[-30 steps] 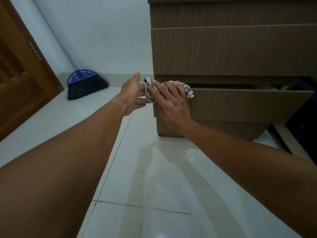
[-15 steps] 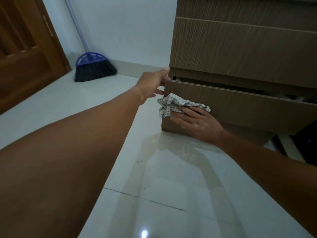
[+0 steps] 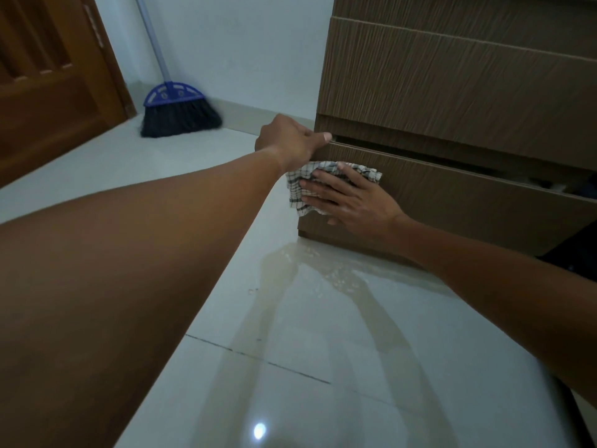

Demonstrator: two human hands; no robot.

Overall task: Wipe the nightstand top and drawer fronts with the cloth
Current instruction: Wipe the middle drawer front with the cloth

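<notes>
The brown wood-grain nightstand fills the upper right. Its bottom drawer is pulled partly out. My left hand grips the top left corner of that drawer front. My right hand lies flat on the left end of the drawer front and presses a white checked cloth against it. Part of the cloth is hidden under my fingers. The nightstand top is out of view.
A blue broom leans against the white wall at the back left. A brown wooden door stands at the far left. Glossy white floor tiles stretch before the nightstand, with a wet-looking patch near its base.
My right hand has slid the cloth from the drawer's top left corner down onto its front. My left hand has shifted from beside the cloth to the drawer's top corner. The view has moved.
</notes>
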